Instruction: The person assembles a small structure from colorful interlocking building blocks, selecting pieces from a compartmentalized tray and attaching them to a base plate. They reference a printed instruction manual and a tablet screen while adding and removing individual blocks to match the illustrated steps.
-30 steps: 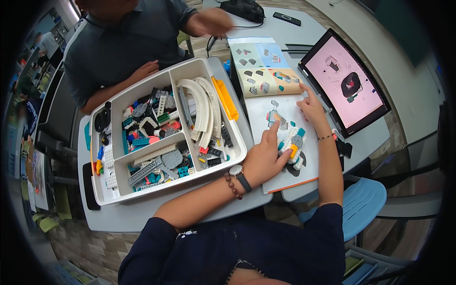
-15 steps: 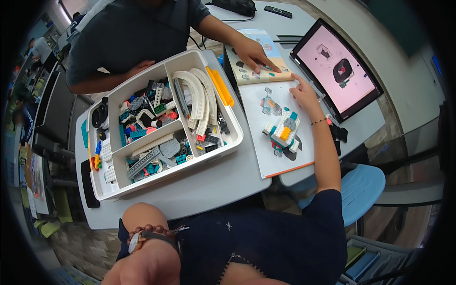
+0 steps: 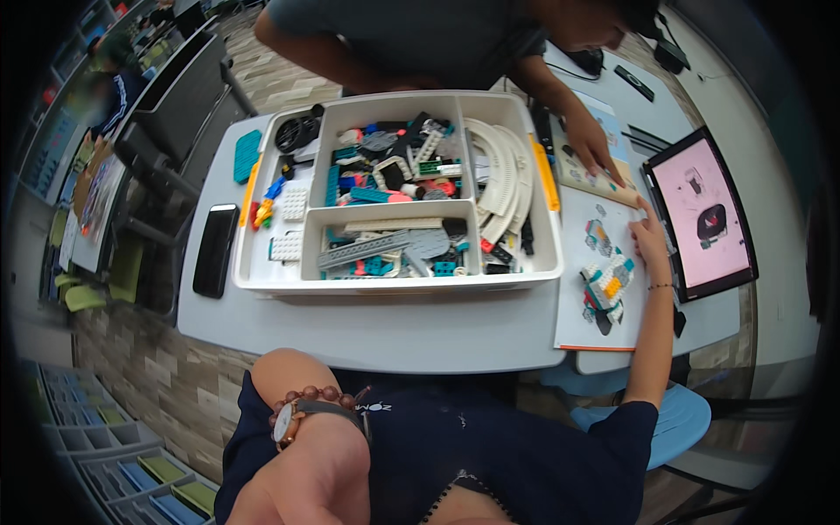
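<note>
Grey table (image 3: pixel 376 332), phone (image 3: pixel 215 254) near its left edge. Left hand (image 3: pixel 306 481) looms up close, fingers unseen — grip untellable. Tabletop before the bin (image 3: pixel 402 285) leaves working room. Model (image 3: pixel 605 284) rests on the manual (image 3: pixel 570 306); right hand (image 3: pixel 649 238), forefinger extended, meets the page edge, seemingly steadying it — pinch unclear.

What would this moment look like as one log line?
right hand: at edge of booklet; left hand: close up, fingers not visible; brick model: on booklet; co-worker's hand: on booklet
</note>
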Demonstrator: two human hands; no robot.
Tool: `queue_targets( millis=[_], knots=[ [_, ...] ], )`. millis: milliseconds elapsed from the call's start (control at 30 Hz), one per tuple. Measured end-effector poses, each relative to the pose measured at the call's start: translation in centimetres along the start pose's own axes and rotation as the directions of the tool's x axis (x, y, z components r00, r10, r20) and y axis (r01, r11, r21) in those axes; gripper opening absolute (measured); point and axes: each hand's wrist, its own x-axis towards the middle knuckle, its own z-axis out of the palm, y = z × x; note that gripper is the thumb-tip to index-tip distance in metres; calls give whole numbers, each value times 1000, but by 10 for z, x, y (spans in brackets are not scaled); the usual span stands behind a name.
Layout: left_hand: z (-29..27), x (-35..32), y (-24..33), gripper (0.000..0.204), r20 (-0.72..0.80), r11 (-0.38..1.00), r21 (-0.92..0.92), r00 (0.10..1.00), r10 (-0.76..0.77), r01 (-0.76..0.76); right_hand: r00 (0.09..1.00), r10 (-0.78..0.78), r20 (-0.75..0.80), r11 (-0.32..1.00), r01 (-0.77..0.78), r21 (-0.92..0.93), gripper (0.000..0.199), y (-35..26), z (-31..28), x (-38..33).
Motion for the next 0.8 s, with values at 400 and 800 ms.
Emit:
queue_targets(
  millis=[400,800],
  knots=[
    [-92,-1,35,37,400,966,228,916,25,-125,900,-436,-28,897,432,-92,56,-120,16,-107],
    [-152,3,10,13,79,970,38,969,235,-238,498,-679,539,529,841,-110,49,-274,151,-169]
  ],
)
